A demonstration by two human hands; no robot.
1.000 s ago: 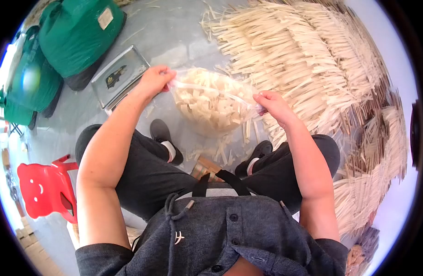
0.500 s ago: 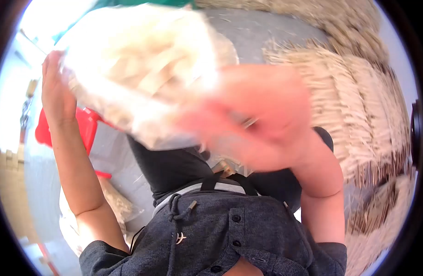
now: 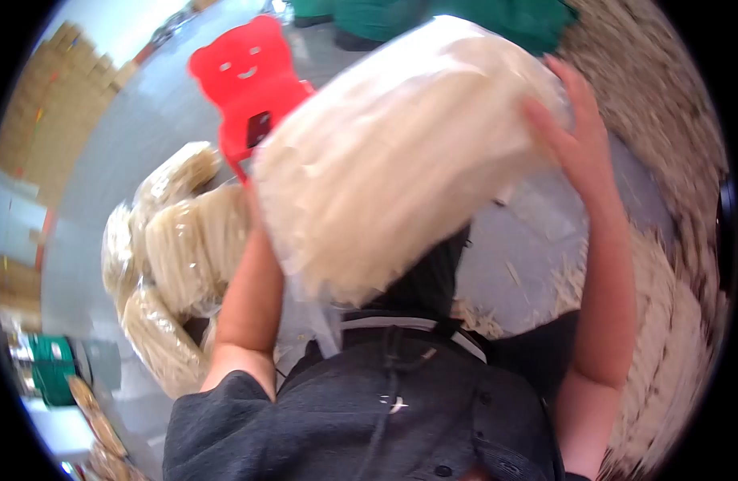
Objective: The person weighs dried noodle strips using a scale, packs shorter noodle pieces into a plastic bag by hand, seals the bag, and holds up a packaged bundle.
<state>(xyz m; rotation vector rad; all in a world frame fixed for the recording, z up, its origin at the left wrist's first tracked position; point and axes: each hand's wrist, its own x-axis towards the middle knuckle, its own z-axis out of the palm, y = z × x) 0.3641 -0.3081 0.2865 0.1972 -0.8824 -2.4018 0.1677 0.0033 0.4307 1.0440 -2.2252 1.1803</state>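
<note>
A large clear plastic bag [image 3: 409,152], packed with pale cream strips, is held up in front of my torso, tilted with its right end higher. My right hand [image 3: 577,132] grips that upper right end, thumb and fingers spread over the plastic. The bag's left end hides my left hand; only my left forearm [image 3: 252,280] shows, running up behind it. A loose flap of clear plastic [image 3: 321,321] hangs from the lower left end.
Several filled clear bags [image 3: 192,248] lie on the floor to the left. A red bear-shaped chair [image 3: 252,80] with a dark object [image 3: 259,127] on it stands beyond them. Bundled pale strips [image 3: 657,321] are piled at right. Green sacks [image 3: 465,20] and stacked cartons [image 3: 56,96] are behind.
My view has swung left, bringing the chair and floor bags into sight. The bag has moved right and turned its long side to me; my right hand has shifted to its upper right end.
</note>
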